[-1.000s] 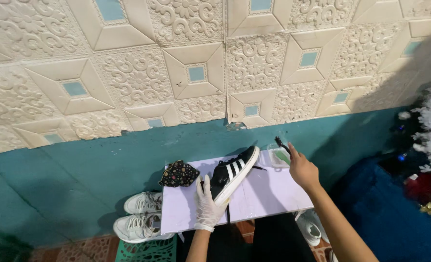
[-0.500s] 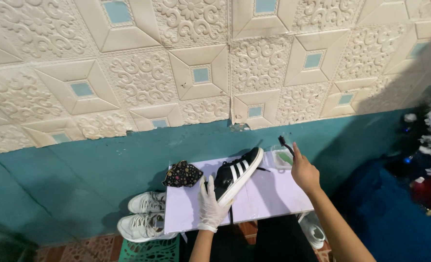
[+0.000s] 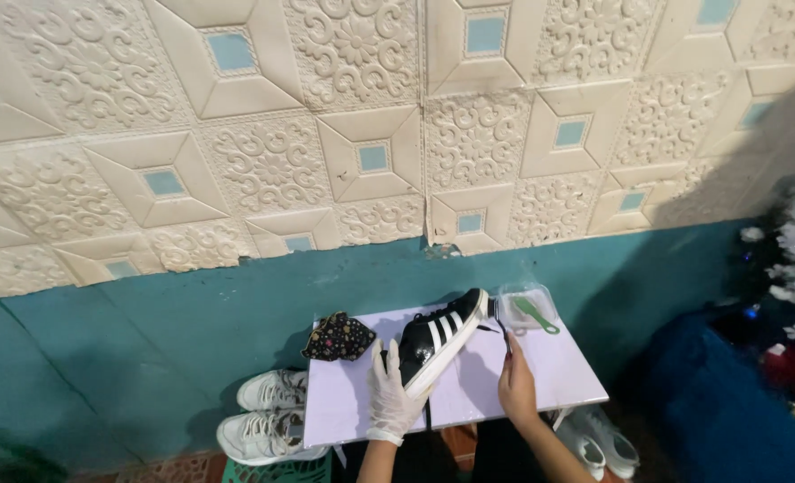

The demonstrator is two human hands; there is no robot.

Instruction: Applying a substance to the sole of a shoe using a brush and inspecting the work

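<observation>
A black sneaker with white stripes (image 3: 438,335) lies tilted on a white board (image 3: 567,380), its toe pointing toward the wall. My left hand (image 3: 389,398), in a white glove, grips the sneaker's heel end from the near side. My bare right hand (image 3: 515,385) is just right of the shoe and pinches a thin dark tool (image 3: 507,338) that points up toward the toe. A clear plastic tub (image 3: 527,300) with a green-handled brush (image 3: 538,316) in it stands at the board's far right corner, beyond my right hand.
A dark patterned cloth (image 3: 339,337) lies on the board's far left corner. A pair of white sneakers (image 3: 268,416) sits on the floor to the left, other white shoes (image 3: 599,438) to the right. A teal and embossed-panel wall (image 3: 371,161) stands behind. Dark blue fabric (image 3: 728,402) is at the right.
My right hand has drawn back from the clear tub toward me and now sits beside the sneaker. The view has tilted slightly. The left hand keeps its hold.
</observation>
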